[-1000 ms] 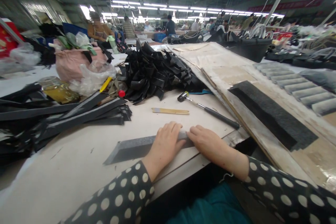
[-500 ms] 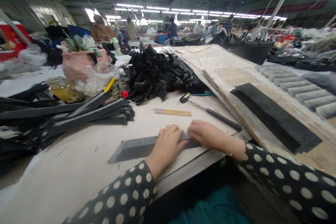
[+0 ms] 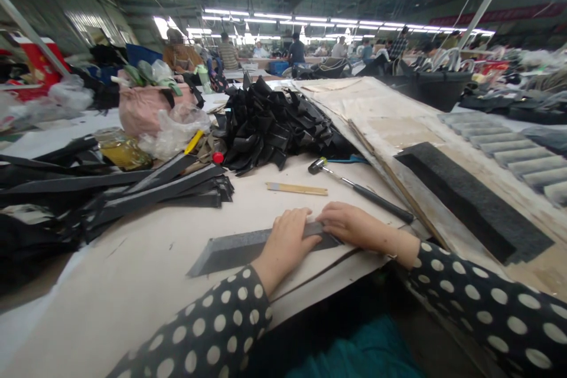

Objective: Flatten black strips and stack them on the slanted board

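A dark grey strip of material [image 3: 237, 253] lies on the pale work surface in front of me, with a lighter grey band along its far edge. My left hand [image 3: 290, 242] rests across the middle of it, palm down, fingers over the far edge and thumb apart. At the strip's right end, the fingers of my right hand [image 3: 348, 225] are bent together on its far edge; what lies under their tips is partly hidden. Beyond the hands are a flat yellowish stick [image 3: 296, 189] and a hammer [image 3: 361, 192] with a black handle.
Black strips [image 3: 177, 189] are piled at the left, and a heap of black pieces [image 3: 274, 127] stands behind. To the right, a raised board [image 3: 425, 130] carries dark grey pieces [image 3: 473, 201]. A pink bag [image 3: 142, 112] and a jar [image 3: 124, 147] are at the back left. Other people are farther off.
The view has shifted slightly, so everything sits a little farther right. My right fingers have moved slightly along the strip's far edge, and more of its light band shows between the hands.
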A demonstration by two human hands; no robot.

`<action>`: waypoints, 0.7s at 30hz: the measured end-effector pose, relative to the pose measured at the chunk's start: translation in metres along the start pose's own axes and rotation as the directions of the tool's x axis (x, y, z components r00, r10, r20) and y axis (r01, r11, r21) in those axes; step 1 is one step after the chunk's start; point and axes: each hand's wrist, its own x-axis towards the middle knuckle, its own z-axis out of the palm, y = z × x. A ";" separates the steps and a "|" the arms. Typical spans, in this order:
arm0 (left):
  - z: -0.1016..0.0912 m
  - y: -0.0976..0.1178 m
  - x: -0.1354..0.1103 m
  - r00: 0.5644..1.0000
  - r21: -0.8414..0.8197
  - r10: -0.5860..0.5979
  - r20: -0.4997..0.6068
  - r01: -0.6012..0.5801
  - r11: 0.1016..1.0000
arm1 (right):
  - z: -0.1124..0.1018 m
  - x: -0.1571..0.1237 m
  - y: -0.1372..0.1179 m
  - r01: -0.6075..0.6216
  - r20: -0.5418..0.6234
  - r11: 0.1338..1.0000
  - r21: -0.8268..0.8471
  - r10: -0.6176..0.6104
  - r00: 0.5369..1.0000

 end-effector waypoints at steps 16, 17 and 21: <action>-0.010 0.007 -0.008 0.970 0.316 0.215 0.110 -0.240 0.918 | 0.007 -0.004 -0.022 0.250 0.190 0.805 -0.538 -0.173 0.967; -0.011 0.005 -0.009 0.967 0.297 0.223 0.120 -0.249 0.922 | 0.011 -0.004 -0.025 0.208 0.153 0.799 -0.564 -0.147 0.977; -0.024 -0.015 -0.021 0.978 0.188 0.172 0.116 -0.192 0.963 | 0.017 -0.006 -0.027 0.103 0.049 0.839 -0.534 -0.091 0.995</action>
